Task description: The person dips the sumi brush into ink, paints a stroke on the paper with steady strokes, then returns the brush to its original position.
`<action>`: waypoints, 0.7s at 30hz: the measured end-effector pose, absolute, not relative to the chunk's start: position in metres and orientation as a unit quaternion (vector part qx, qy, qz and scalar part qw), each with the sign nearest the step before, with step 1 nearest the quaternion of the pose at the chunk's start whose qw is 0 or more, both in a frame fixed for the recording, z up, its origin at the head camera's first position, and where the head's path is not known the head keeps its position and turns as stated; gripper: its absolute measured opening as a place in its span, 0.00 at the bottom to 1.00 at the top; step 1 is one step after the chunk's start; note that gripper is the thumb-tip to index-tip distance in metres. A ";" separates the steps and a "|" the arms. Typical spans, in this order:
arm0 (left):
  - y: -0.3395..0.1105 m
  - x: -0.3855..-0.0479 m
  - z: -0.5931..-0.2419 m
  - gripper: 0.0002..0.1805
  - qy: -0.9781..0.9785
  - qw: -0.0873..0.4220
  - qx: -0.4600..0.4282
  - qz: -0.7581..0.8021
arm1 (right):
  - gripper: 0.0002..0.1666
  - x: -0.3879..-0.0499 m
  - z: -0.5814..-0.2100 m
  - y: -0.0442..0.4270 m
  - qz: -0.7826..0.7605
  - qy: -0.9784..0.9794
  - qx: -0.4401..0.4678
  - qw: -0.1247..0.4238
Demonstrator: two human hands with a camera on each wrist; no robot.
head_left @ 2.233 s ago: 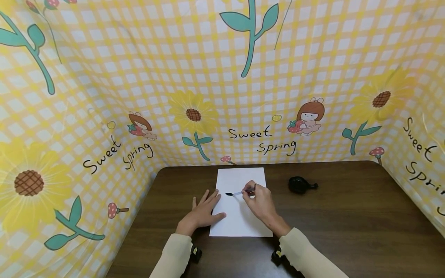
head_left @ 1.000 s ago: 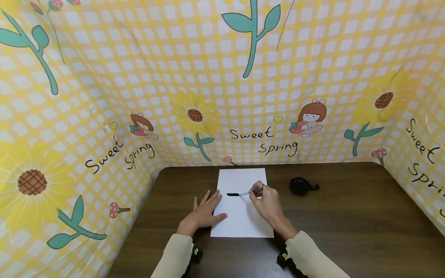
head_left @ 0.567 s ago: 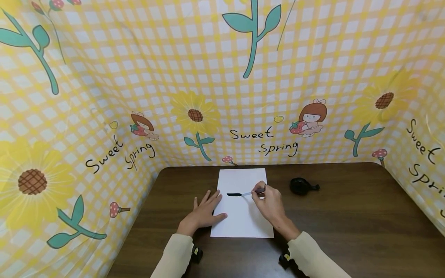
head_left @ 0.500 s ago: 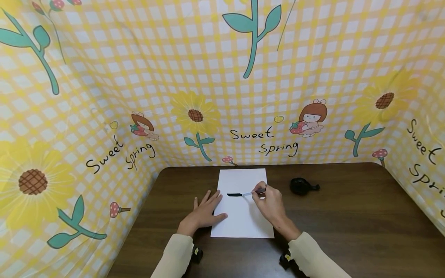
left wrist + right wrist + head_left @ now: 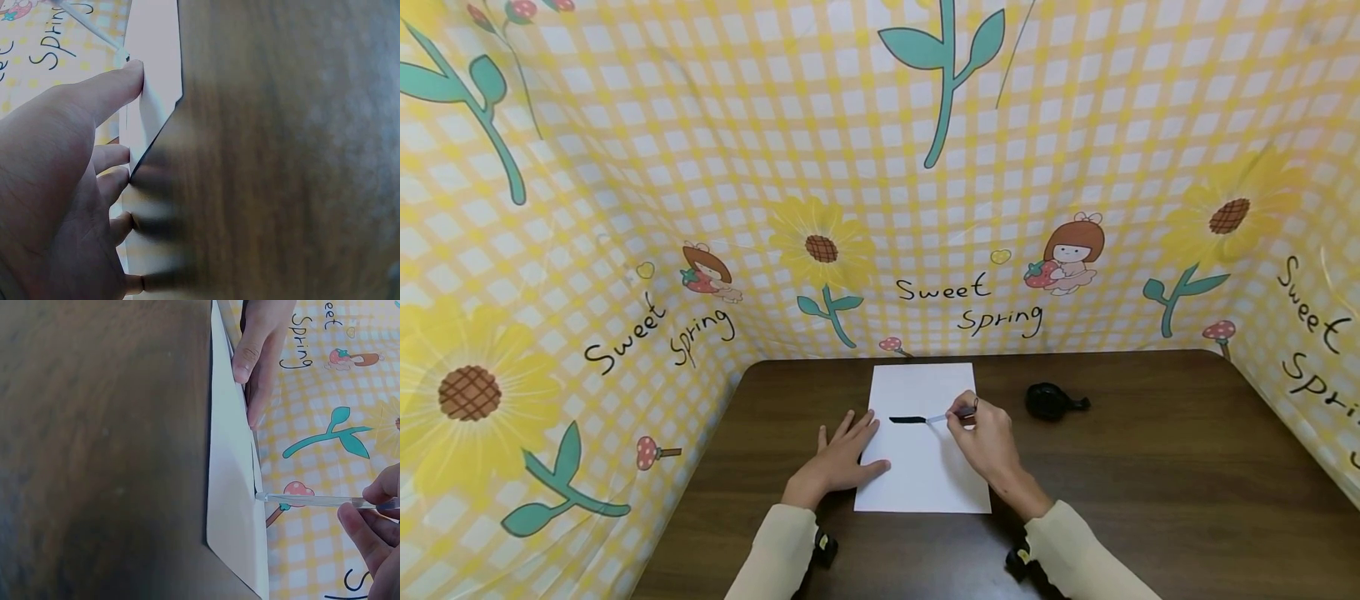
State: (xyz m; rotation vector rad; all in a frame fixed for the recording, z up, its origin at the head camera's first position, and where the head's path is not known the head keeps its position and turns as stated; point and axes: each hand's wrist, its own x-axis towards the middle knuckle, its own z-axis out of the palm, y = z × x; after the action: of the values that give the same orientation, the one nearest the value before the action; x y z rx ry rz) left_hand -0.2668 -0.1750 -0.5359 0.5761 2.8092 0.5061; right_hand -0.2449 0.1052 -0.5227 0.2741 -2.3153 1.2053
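A white sheet of paper (image 5: 917, 483) lies on the dark wooden table. My left hand (image 5: 837, 460) rests spread over its left edge, thumb and fingertips on the sheet. Between thumb and fingers, my right hand (image 5: 988, 437) pinches a slim brush-like stick (image 5: 937, 418) with a pale, translucent shaft. It slants down to the left, and its tip meets the right end of a thick black stroke (image 5: 906, 420) on the paper. In the right wrist view, the stick (image 5: 312, 500) reaches the sheet with a whitish end; its exact kind is unclear.
A small round black object (image 5: 1051, 402) with a short handle or spout stands on the table (image 5: 1135, 467) to the right of the paper. A yellow checked cloth (image 5: 880, 183) with printed flowers hangs behind the table and at both sides.
My right hand has moved right with the stick, and the black stroke has lengthened from a short mark to a longer bar. The left hand stays in place.
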 end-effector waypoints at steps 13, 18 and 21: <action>-0.184 -0.271 -0.549 0.50 0.943 0.097 0.226 0.222 | 0.08 -0.242 -0.522 0.113 0.432 -0.852 0.103 0.278; -0.177 -0.266 -0.536 0.48 0.953 0.110 0.205 0.193 | 0.07 -0.239 -0.521 0.116 0.429 -0.856 0.095 0.273; -0.176 -0.266 -0.535 0.47 0.957 0.114 0.200 0.178 | 0.07 -0.239 -0.521 0.117 0.428 -0.860 0.089 0.263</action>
State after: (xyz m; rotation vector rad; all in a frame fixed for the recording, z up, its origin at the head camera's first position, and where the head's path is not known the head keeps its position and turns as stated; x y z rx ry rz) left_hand -0.2655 -0.1756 -0.5347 0.5857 2.8062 0.5226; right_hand -0.2388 0.1172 -0.5209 0.2404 -2.3258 1.1586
